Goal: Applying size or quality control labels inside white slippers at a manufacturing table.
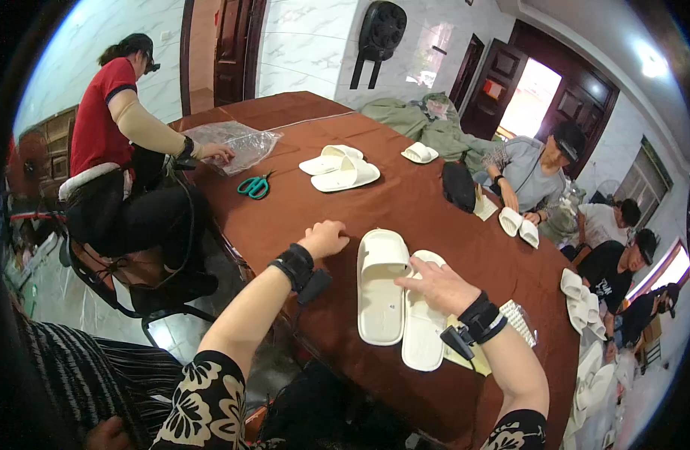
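A pair of white slippers lies side by side before me on the brown-covered table (315,289). The left slipper (382,296) is fully visible. My right hand (441,286) lies across the strap area of the right slipper (422,341), gripping it there. Its thumb reaches toward the left slipper's edge, and the strap itself is hidden beneath the hand. Left of the pair, my left hand (326,238) rests at the tabletop with fingers curled in and nothing visible in them. Part of a yellowish sheet (469,361) shows under my right wrist.
Green-handled scissors (255,186) and a clear plastic bag (236,146) lie far left, by a co-worker in red. Another slipper pair (343,171) and a single slipper (420,153) lie farther back. Several people handle slippers at right. A white beaded-looking sheet (517,322) lies beside my right wrist.
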Tool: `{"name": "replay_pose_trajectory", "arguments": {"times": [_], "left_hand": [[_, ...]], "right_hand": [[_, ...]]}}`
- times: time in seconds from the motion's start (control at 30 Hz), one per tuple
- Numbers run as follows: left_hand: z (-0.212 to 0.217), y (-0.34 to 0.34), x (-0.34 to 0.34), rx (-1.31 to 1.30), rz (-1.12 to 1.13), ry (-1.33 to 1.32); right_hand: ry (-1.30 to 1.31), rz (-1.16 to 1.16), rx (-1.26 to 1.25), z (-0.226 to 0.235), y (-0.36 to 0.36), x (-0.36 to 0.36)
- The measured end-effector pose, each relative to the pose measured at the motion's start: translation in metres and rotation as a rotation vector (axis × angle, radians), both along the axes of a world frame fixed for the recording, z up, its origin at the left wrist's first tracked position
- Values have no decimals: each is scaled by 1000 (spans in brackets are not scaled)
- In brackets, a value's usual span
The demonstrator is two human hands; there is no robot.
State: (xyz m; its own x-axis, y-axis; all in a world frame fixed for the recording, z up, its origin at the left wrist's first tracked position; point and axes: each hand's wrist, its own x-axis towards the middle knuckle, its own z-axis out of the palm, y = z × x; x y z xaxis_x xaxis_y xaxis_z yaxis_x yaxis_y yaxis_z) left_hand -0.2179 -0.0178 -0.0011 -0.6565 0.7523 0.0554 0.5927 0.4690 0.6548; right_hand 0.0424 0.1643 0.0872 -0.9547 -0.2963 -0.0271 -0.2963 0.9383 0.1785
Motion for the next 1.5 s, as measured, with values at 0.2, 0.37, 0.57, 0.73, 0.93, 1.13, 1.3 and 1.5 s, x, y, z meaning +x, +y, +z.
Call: {"name": "replay_pose_trajectory", "arguments": {"times": [0.2,0.37,0.57,0.73,0.93,1.13,1.3,1.5], "left_hand": [[-52,13,23,-47,100,635],[-44,11,19,-85,74,600],[-38,10,17,-230,57,511],[-39,13,17,-198,16,493],[-41,6,14,-214,41,562],[-17,-2,15,-260,-46,397],[21,-12,-25,-329,-196,225],[49,-11,-95,-173,-1,58]], "right_hand": [[80,-148,33,-15,9,-9],[336,-59,190,-5,1,-7],[525,73,232,23,-6,11],[618,-63,174,52,10,31],[731,-112,-120,97,27,57],[803,-569,-45,166,84,156],[823,-1075,78,174,185,300],[392,-1869,241,110,257,421]]}}
